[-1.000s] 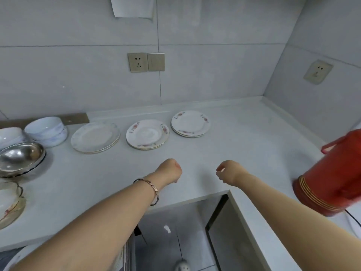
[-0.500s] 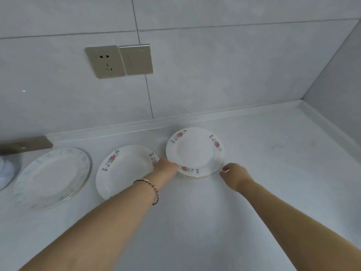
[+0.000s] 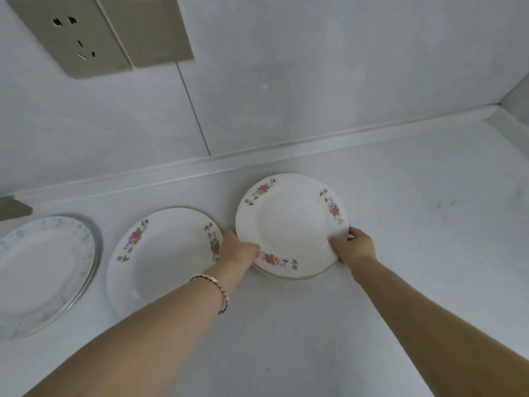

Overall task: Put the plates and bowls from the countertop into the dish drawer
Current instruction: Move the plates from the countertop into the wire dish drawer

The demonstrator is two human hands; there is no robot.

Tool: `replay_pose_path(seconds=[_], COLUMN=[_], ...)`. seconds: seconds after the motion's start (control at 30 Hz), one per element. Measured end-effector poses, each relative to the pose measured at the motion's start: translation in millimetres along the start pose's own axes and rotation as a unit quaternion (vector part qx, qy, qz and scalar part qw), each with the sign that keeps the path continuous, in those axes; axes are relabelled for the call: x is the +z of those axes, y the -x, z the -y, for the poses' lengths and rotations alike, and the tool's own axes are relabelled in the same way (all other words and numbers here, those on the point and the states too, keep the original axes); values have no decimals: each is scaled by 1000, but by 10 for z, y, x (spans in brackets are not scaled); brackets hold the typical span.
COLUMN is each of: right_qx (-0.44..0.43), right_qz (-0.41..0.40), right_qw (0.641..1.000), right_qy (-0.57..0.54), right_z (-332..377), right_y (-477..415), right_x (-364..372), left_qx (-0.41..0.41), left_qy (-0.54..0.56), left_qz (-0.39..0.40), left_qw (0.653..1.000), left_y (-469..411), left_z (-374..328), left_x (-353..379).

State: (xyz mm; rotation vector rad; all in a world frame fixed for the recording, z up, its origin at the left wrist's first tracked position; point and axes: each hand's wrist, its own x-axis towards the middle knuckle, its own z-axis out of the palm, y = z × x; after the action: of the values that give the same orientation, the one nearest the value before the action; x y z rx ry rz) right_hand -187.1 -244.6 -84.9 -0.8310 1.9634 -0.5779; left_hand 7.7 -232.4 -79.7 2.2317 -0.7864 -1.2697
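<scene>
Three groups of plates lie in a row on the grey countertop (image 3: pixel 400 282) near the back wall. The right floral plate stack (image 3: pixel 289 222) is white with red flower sprays. My left hand (image 3: pixel 239 250) grips its left rim and my right hand (image 3: pixel 353 247) grips its right rim, thumb on top. The stack's near edge looks slightly raised. A second floral plate (image 3: pixel 163 253) lies just to the left, partly under my left wrist. A blue-patterned plate stack (image 3: pixel 43 270) sits at the far left. No bowls or drawer are in view.
The tiled back wall carries a beige socket (image 3: pixel 71 35) and a switch (image 3: pixel 148 27) at upper left. The counter meets a side wall at the right corner (image 3: pixel 498 110). A brown strip (image 3: pixel 11 207) shows at the left edge.
My view has moved in close to the wall. Both hands went from hovering fists over the counter's front to closing on the two sides of the right floral plate stack.
</scene>
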Motion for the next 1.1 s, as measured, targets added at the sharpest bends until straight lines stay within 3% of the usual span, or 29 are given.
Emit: replay_pose_path(seconds=[0.4,0.57,0.83,1.1], right_qx=[-21,-76,-113,-112], right_qz=[1,19,84,189], right_qw=[995,994,990,972], right_qy=[-94,-75,-8,77], right_z=[-586,-924,-1499,-2116], right_y=[1411,2272,3657,4679], right_x=[-667,-810,-500,524], left_qx=[70,95,13,-98], left_qy=[22,80,133,144], left_qz=[65,18,-2,-7], left_qw=[995,992,991,985], left_y=[1321,2180,3261,3599], left_z=[607,1215,2492,3918], left_x=[-278,-591,-1419,-2380])
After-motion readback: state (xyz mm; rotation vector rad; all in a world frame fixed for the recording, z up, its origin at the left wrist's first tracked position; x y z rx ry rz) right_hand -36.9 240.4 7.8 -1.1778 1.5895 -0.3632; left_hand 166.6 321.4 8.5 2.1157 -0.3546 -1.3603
